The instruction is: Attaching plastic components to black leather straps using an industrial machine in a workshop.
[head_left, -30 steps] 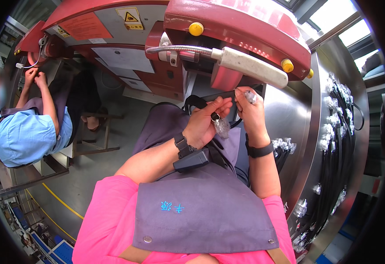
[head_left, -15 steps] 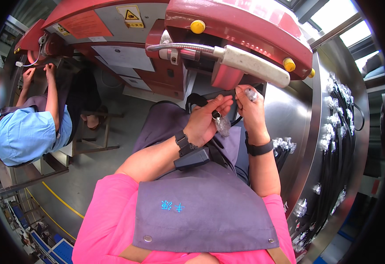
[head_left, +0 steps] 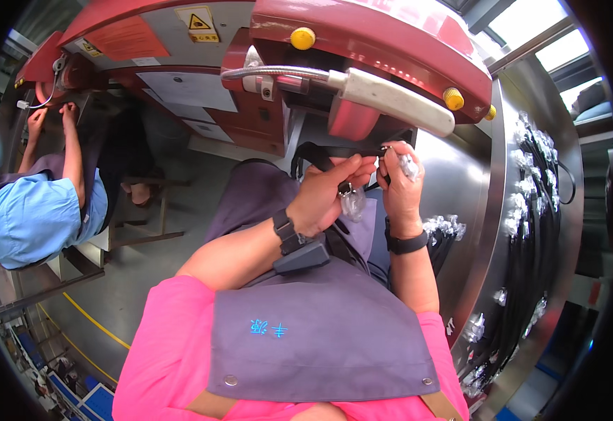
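My left hand [head_left: 318,198] is closed around black belts, its fingers bent in front of the red machine. A plastic-wrapped buckle [head_left: 353,205] hangs beside those fingers. A black belt [head_left: 345,151] runs from my left hand across to my right hand [head_left: 401,184], which pinches its end. Against the right fingers sits a second clear plastic wrapper [head_left: 409,167]; what it covers is hard to make out. Both hands are below a reddish roller [head_left: 352,121] and a pale, long guard [head_left: 394,102]. More black strap hangs down over my lap.
At right, several black belts [head_left: 531,242] with wrapped buckles lie on a metal table [head_left: 485,158]. More wrapped ends [head_left: 444,228] lie near my right forearm. The red machine [head_left: 369,35] stands ahead. A co-worker in a blue shirt [head_left: 36,221] sits at left by another machine.
My right hand has turned slightly, and the belt now stretches visibly between both hands. The whole view has shifted a little.
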Demonstrator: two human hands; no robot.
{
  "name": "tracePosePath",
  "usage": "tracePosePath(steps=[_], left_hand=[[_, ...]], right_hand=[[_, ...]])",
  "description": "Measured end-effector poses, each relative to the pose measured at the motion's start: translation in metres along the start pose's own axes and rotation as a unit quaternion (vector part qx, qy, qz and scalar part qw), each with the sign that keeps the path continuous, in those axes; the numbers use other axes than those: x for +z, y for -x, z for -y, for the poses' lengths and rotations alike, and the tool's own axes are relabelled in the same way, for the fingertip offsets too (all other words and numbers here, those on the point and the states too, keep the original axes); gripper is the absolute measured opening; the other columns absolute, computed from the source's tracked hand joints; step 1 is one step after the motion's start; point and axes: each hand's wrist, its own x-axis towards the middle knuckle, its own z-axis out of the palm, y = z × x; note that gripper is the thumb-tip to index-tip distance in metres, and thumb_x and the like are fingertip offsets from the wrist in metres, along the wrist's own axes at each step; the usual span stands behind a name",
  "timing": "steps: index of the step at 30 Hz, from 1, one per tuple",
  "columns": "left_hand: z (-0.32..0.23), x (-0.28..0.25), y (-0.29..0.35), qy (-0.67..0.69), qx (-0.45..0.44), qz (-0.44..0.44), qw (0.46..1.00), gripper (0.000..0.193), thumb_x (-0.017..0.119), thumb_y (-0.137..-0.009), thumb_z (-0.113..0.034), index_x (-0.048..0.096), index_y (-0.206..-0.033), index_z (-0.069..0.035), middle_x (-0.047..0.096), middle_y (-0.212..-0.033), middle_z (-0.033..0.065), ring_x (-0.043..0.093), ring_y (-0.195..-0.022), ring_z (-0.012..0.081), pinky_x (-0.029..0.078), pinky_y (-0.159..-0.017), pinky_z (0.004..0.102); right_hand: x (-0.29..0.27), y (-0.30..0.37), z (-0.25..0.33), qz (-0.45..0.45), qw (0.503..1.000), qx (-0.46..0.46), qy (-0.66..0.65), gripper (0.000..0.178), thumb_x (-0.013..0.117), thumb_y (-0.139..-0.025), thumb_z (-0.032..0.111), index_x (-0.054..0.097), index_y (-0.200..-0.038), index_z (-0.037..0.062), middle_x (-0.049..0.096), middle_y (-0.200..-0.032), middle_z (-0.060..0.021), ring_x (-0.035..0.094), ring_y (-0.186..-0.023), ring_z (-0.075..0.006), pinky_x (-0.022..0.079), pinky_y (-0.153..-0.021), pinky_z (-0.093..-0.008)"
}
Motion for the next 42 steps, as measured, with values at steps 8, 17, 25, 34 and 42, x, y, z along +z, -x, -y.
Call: tracePosePath(steps=[8,17,25,34,42], left_hand=[[-0.007,-0.012,0.024,-0.122,0.063,0.078,0.987,0.022,0.061,-0.091,-0.005,0.065,-0.111,0.0,0.069,-0.103,0.0138,0.068,-0.088,0.0179,0.054,-0.08,0.0288],[-0.01,-0.021,0.03,-0.157,0.067,0.101,0.98,0.022,0.061,-0.093,-0.013,0.064,-0.111,0.001,0.069,-0.102,0.0134,0.066,-0.085,0.0161,0.054,-0.075,0.027],[-0.011,-0.045,0.019,0.015,-0.189,0.047,0.981,0.027,0.057,-0.097,-0.021,0.06,-0.113,0.0,0.065,-0.094,0.0081,0.054,-0.071,0.0117,0.048,-0.067,0.0279],[-0.013,-0.039,0.022,-0.071,-0.061,0.016,0.995,0.02,0.062,-0.093,-0.013,0.061,-0.11,-0.004,0.066,-0.103,0.0088,0.065,-0.093,0.0171,0.052,-0.076,0.0278],[-0.008,-0.032,0.017,-0.01,-0.026,0.018,0.999,0.014,0.061,-0.093,-0.009,0.064,-0.106,-0.004,0.065,-0.113,0.0127,0.064,-0.107,0.0219,0.053,-0.088,0.0289]], right_hand=[[-0.001,0.034,-0.001,0.035,0.994,-0.103,-0.012,0.008,0.065,-0.085,-0.003,0.065,-0.093,-0.0006,0.06,-0.094,-0.0084,0.047,-0.058,-0.0058,0.035,-0.047,-0.0188],[0.003,0.046,0.007,0.027,0.978,-0.16,0.135,0.014,0.066,-0.08,-0.007,0.067,-0.092,0.0001,0.061,-0.089,-0.0081,0.055,-0.068,-0.0115,0.042,-0.055,-0.0212],[0.009,0.037,0.033,0.214,0.776,-0.356,0.476,0.032,0.07,-0.063,-0.004,0.069,-0.094,0.0053,0.06,-0.082,-0.0061,0.06,-0.069,-0.0212,0.051,-0.057,-0.0308],[0.012,0.044,0.034,0.132,0.827,-0.243,0.49,0.029,0.07,-0.071,-0.005,0.064,-0.099,0.0013,0.056,-0.081,-0.0109,0.061,-0.071,-0.0293,0.049,-0.059,-0.0363],[0.016,0.035,0.018,0.016,0.924,-0.153,0.351,0.011,0.068,-0.083,0.001,0.061,-0.092,-0.0013,0.059,-0.079,-0.0058,0.055,-0.069,-0.0141,0.045,-0.063,-0.0262]])
